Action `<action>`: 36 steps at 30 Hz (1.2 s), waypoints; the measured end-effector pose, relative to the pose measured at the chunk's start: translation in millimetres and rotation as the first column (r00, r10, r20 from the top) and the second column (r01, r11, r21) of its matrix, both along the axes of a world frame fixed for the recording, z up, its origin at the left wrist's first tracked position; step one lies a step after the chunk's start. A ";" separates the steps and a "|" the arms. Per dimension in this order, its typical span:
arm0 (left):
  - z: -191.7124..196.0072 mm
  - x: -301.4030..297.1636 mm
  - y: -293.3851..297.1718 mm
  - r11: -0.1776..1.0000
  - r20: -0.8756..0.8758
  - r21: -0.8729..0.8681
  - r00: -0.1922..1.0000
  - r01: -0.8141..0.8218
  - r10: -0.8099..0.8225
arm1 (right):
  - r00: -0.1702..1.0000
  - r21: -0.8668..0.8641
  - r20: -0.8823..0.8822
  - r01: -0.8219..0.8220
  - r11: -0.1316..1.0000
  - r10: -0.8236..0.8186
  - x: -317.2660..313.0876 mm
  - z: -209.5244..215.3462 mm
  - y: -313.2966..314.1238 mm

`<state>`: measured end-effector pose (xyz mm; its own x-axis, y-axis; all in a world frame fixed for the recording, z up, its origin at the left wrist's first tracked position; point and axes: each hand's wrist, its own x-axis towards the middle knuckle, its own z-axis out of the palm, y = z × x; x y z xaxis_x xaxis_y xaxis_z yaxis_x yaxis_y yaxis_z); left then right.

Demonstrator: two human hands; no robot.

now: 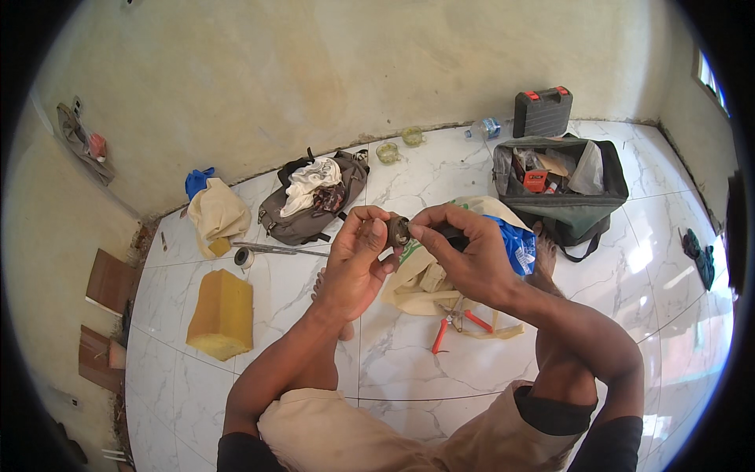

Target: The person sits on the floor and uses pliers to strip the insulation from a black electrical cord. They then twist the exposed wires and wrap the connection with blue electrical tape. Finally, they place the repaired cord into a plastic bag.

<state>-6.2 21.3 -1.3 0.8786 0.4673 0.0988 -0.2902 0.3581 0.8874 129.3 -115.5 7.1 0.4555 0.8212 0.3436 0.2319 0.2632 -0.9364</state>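
In front of me, above the floor, my left hand (358, 256) grips a small dark cylindrical part (399, 230) with metal showing at its end. Its exact kind is too small to make out. My right hand (472, 256) is closed in a pinch at the part's right edge; whether its fingertips hold a separate small piece is hidden. Below the hands lies a cream cloth bag (409, 287) with a blue plastic packet (515, 245) by it. Red-handled pliers (456, 318) rest on the bag's near edge.
A yellow foam block (220, 315) and a tape roll (244, 257) lie to the left. Farther back are a grey backpack (275, 216), two glass cups (388, 153), a water bottle (484, 129), a black case (543, 112) and a tool bag (562, 206). A wall closes the far side.
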 end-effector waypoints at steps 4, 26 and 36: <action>-1.3 -0.1 0.7 0.999 0.017 0.045 1.000 -0.017 0.016 | 0.999 0.041 -0.022 0.042 0.998 -0.041 0.1 1.1 0.4; -23.7 -10.1 19.0 0.995 -0.078 0.031 0.993 -0.091 0.093 | 0.998 -0.444 0.028 0.056 0.894 -0.049 65.5 -35.7 14.1; -64.8 -39.7 38.6 0.982 -0.266 -0.146 0.961 -0.117 0.074 | 0.677 -0.945 0.081 -0.182 0.272 0.732 -24.5 -235.0 14.2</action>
<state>-46.0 59.9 -66.2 0.8147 0.5413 -0.2081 -0.0984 0.4826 0.8703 104.8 -101.2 -227.9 -0.0859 0.7716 -0.6303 0.7771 -0.3440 -0.5270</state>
